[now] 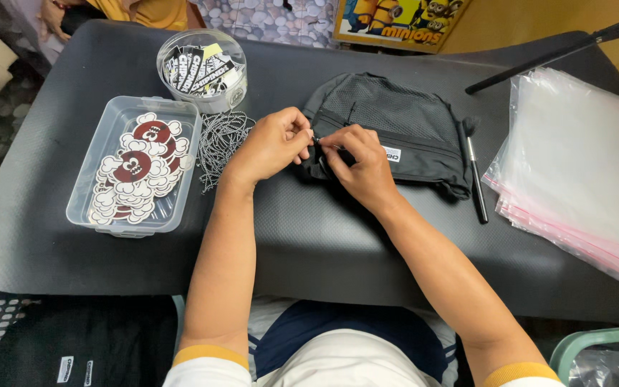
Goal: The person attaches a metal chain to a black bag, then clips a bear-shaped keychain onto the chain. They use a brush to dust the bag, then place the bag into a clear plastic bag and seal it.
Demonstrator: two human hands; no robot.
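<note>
Your left hand [270, 143] & right hand [358, 161] both pinch shut at the zip end of the black mesh fabric pouch [395, 129], mid-mat. Bead chain looks not yet attached; silver ball chains [220, 143] lie just left.

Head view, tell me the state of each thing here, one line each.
Black bag: flat on the mat, both hands at its left corner.
Left hand: fingers pinched at the bag's corner.
Right hand: fingers pinched at the same corner.
Rectangular tub: open, holding cloud-shaped stickers.
Round tub: holding black-and-white labels; lid cannot be told.
Bead chains: loose heap.
Pen: lying flat.
Plastic bags: stacked flat.
</note>
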